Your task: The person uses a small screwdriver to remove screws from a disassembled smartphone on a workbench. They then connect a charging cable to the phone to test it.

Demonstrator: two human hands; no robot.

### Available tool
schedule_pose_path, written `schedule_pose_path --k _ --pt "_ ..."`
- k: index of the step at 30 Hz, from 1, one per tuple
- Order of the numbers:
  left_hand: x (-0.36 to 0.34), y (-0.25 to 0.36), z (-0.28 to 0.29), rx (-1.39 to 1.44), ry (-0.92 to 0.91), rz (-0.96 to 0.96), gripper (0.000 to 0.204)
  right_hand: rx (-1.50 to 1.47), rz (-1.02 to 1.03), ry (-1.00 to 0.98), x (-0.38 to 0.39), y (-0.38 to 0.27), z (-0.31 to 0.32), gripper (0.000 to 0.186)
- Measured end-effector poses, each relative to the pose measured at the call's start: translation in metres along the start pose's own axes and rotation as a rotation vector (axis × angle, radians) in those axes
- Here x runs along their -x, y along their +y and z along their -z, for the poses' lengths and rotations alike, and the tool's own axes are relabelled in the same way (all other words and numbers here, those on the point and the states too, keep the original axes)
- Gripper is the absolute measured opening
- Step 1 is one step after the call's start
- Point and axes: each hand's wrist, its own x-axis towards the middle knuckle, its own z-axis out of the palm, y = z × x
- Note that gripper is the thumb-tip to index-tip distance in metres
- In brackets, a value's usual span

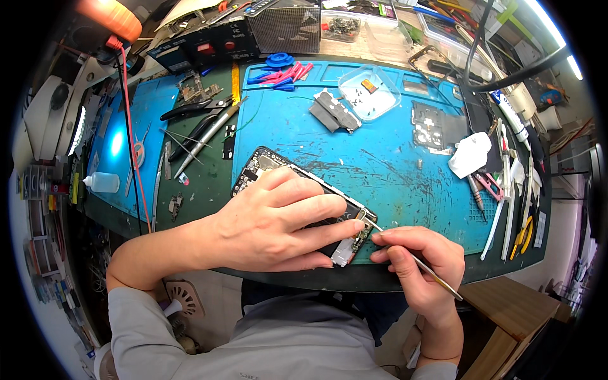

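Note:
An opened smartphone [326,183] lies slanted on the blue mat, its inner boards bare at both ends. My left hand [278,221] rests palm down across it with the fingers stretched and apart, covering much of its middle. The index fingertip touches the small board [360,237] at the phone's right end. Between the thumb and fingers of my right hand [424,263] is a slim metal pry tool [437,278]. Its thin tip reaches that same end, close beside the left index fingertip. I cannot tell whether the tip touches the board.
Beyond the phone, a metal shield part [334,111] sits by a clear dish [380,95] of small screws. Pink and blue clips [282,76] lie at the back. Pliers [196,109] and tweezers are on the left, a white wad [470,155] and several tools on the right.

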Motion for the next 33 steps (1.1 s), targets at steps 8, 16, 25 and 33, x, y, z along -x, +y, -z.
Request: schedule_pose_path --k 8,16,25,33 --pt "-0.0012 0.0017 0.0020 -0.030 0.013 -0.022 0.057 0.021 0.053 -0.014 -0.0011 0.0044 -0.0010 0.015" --pt "-0.0006 0.0039 0.0017 -0.077 0.017 -0.023 0.056 0.038 0.057 -0.023 -0.0016 0.0033 -0.0009 0.015" --pt "0.0001 0.0033 0.0000 -0.073 0.021 -0.023 0.056 0.049 0.065 -0.022 -0.0019 0.0029 -0.0013 0.015" --pt "0.0029 0.0035 -0.0005 -0.050 0.081 -0.006 0.059 0.007 0.026 -0.012 -0.0008 0.0008 -0.0003 0.015"
